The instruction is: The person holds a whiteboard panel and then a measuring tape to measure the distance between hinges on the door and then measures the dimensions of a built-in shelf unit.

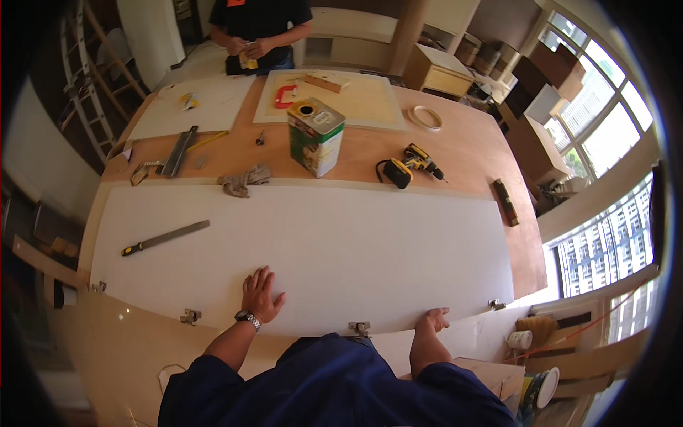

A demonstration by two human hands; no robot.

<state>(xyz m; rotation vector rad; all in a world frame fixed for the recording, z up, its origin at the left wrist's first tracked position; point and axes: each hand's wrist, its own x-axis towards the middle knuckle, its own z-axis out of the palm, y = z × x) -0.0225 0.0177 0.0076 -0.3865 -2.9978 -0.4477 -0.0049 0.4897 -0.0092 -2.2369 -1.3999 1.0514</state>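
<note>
A long white panel (320, 242) lies across the near side of the table, with several metal hinges (359, 328) along its near edge. My left hand (262, 297), a watch on its wrist, rests flat on the panel with fingers spread. By the near edge, farther right, my right hand (432, 320) touches the panel, its fingers pointing right and partly bent; it holds nothing that I can see. A file (167, 238) with a black and yellow handle lies on the panel's left part. At the panel's far edge sits a crumpled grey glove or rag (244, 181).
Beyond the panel stand a green and white metal can (317, 139), a yellow and black cordless drill (422, 161) and a tape measure (395, 172). A roll of edging (425, 118) and red clamp (285, 96) lie farther back. Another person (260, 32) stands across the table, handling something small.
</note>
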